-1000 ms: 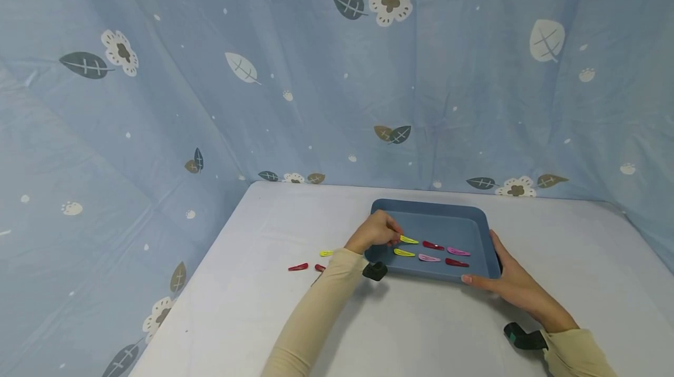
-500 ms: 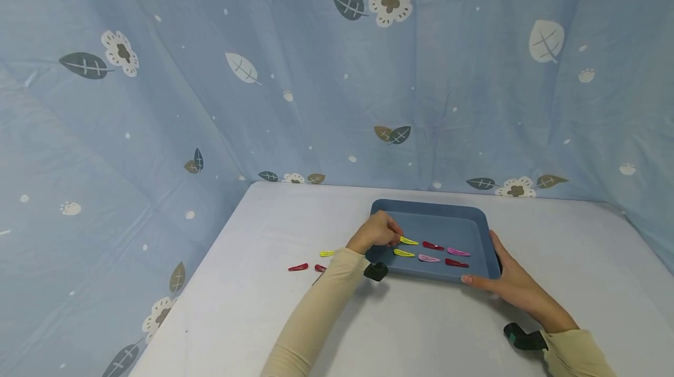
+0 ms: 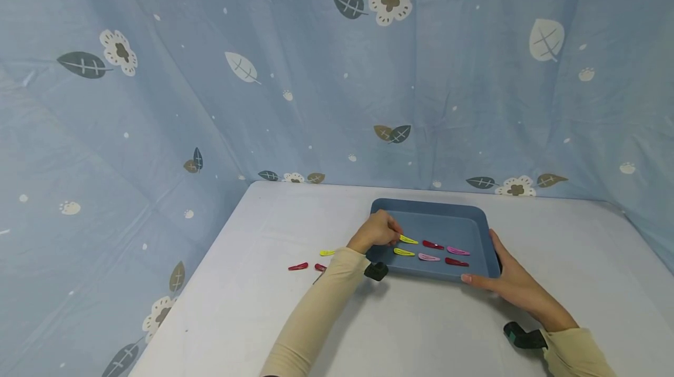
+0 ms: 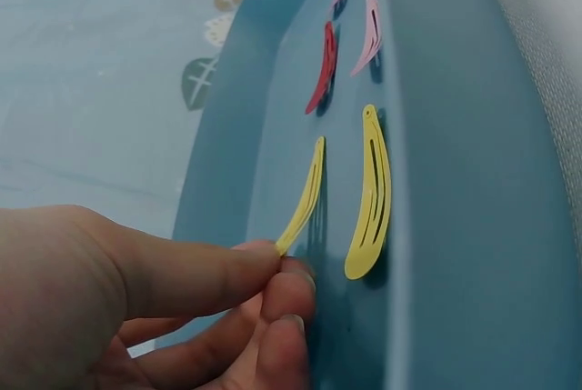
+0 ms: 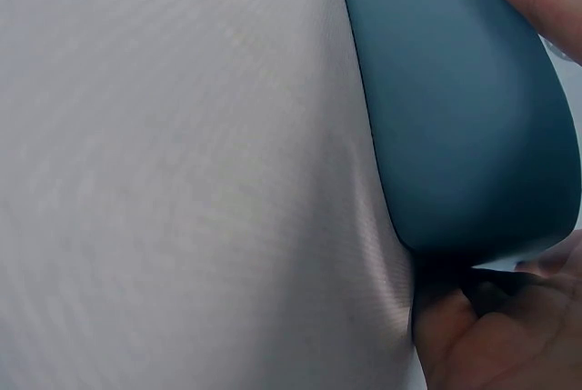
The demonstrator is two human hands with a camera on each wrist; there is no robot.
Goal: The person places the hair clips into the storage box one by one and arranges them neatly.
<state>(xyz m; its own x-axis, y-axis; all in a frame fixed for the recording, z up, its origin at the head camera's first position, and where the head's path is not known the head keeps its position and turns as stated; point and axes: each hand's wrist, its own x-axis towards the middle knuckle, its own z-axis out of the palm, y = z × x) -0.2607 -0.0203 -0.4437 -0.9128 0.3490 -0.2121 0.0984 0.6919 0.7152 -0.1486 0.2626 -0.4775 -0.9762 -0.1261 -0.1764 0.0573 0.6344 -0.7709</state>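
Note:
Between thumb and fingertips, my left hand [image 3: 376,230] pinches the wide end of a yellow snap hair clip [image 4: 305,199], low inside the blue tray [image 3: 442,223]. Beside it in the tray lies a second yellow hair clip [image 4: 362,261]. Farther right, the tray holds a red clip [image 3: 433,245], a bright pink clip [image 3: 458,252], a pale pink clip [image 3: 429,258] and a dark red clip [image 3: 456,262], set in two rows. My right hand [image 3: 518,286] grips the tray's near right corner, thumb at the front rim, other fingers around the right side and partly hidden.
On the white table [image 3: 242,312], left of the tray, lie a yellow clip [image 3: 327,253], a red clip [image 3: 298,267] and another red clip [image 3: 320,268] partly covered by the left sleeve. A blue patterned curtain [image 3: 316,72] hangs behind and at the left.

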